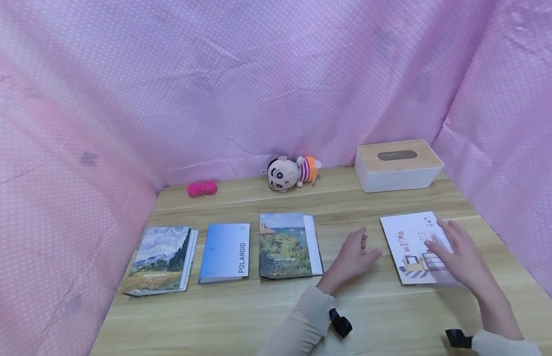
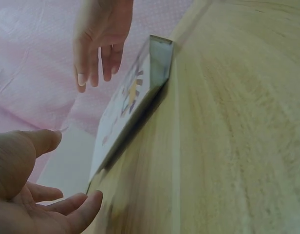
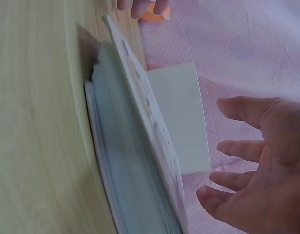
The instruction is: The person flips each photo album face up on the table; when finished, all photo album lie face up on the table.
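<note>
A white photo album (image 1: 408, 247) with a printed room scene lies on the wooden table at the right. My right hand (image 1: 466, 259) hovers over its right side, fingers spread and holding nothing. The right wrist view shows a gap between that hand (image 3: 274, 163) and the album's cover; its thick stack of pages (image 3: 133, 161) faces the camera. To the album's left, my left hand (image 1: 353, 255) is held above the table with relaxed fingers and nothing in them. In the left wrist view, the left hand (image 2: 28, 183) is near the album (image 2: 123, 107).
Left of my hands lie a landscape-covered album (image 1: 282, 247), a blue Polaroid album (image 1: 224, 249) and another painted-cover album (image 1: 160, 257). Along the back are pink yarn (image 1: 202, 188), a plush doll (image 1: 291, 174) and a tissue box (image 1: 398, 175). Pink dotted cloth (image 1: 258, 89) surrounds the table.
</note>
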Action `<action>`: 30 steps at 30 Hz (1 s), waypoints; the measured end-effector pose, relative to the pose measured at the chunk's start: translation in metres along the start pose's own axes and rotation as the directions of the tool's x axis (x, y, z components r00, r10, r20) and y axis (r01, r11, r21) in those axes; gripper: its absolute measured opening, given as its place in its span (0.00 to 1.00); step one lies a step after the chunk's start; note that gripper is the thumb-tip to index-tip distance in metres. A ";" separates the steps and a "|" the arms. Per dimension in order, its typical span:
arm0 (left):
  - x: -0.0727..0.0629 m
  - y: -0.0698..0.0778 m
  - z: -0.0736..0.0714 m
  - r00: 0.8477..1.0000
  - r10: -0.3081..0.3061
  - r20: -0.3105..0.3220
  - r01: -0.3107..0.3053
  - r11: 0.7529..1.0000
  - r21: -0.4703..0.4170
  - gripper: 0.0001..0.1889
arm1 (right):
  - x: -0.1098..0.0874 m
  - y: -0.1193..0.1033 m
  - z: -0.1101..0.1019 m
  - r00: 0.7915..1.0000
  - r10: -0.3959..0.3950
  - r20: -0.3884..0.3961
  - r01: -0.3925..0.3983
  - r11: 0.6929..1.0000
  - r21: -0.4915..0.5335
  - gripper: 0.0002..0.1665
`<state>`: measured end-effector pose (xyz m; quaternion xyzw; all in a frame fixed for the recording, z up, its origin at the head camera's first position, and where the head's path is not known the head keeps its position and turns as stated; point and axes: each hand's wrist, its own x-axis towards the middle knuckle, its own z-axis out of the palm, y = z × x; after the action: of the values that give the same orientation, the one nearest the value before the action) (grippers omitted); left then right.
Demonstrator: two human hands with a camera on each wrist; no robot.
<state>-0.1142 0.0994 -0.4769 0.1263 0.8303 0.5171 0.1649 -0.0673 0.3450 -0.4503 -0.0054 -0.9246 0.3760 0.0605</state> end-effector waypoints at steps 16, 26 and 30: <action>0.008 0.009 0.048 0.999 0.033 0.018 -0.034 0.995 0.092 0.24 | 0.005 0.034 -0.017 0.943 0.208 0.261 -0.206 0.978 -0.034 0.54; 0.014 0.014 0.059 0.998 0.036 -0.042 -0.029 0.987 0.157 0.18 | 0.004 0.043 -0.014 0.953 0.193 0.232 -0.198 0.980 0.000 0.44; 0.015 0.012 0.058 0.998 0.049 -0.033 -0.041 0.978 0.207 0.19 | 0.001 0.043 -0.009 0.955 0.226 0.194 -0.234 0.972 0.020 0.43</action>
<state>-0.1040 0.1578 -0.4918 0.1515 0.8793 0.4342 0.1235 -0.0688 0.3823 -0.4734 -0.0754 -0.9110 0.3989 -0.0724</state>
